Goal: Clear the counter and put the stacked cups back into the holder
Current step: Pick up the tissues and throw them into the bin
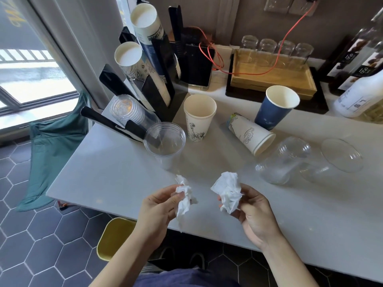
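Note:
My left hand grips a crumpled white tissue above the counter's near edge. My right hand grips a second crumpled tissue. On the white counter stand a clear plastic cup, a cream paper cup and a blue paper cup. A printed paper cup lies on its side. Clear plastic cups lie tipped at the right, next to a clear lid. The black cup holder at the back left carries stacks of paper cups and clear cups.
A wooden tray with upturned glasses sits at the back, crossed by an orange cable. Bottles stand at the far right. A tablet leans behind the holder. A yellow bin and green cloth are beside the counter.

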